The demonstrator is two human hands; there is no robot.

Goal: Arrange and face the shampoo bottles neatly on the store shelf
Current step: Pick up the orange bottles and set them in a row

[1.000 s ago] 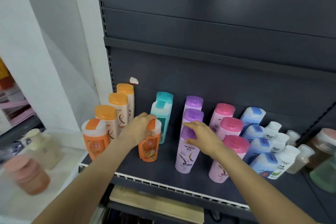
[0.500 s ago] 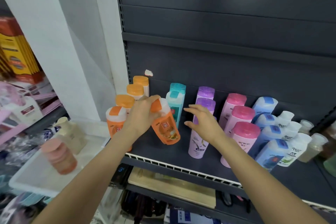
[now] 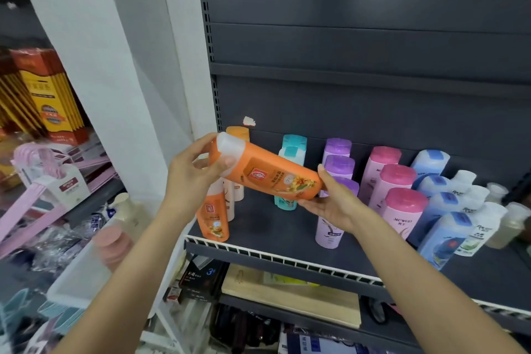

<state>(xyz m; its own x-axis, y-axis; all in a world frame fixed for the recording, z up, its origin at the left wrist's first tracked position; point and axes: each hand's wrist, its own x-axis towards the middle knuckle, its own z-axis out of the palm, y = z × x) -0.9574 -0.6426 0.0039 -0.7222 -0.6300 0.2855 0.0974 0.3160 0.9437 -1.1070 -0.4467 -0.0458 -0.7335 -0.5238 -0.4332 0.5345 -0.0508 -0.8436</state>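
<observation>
Bottle, orange [image 3: 273, 178], now lifted off the shelf [image 3: 287, 260] near its left edge, gripped sideways by left hand [image 3: 191, 178] and right hand [image 3: 330, 201], likely being checked before facing.

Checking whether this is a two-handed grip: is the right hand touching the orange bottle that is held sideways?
Touching. The head view shows the right hand cupping the base of the orange bottle, while the left hand grips its cap end.

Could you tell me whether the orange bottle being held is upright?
No, the orange bottle lies tipped sideways, off the shelf: cap left, base right.
</observation>
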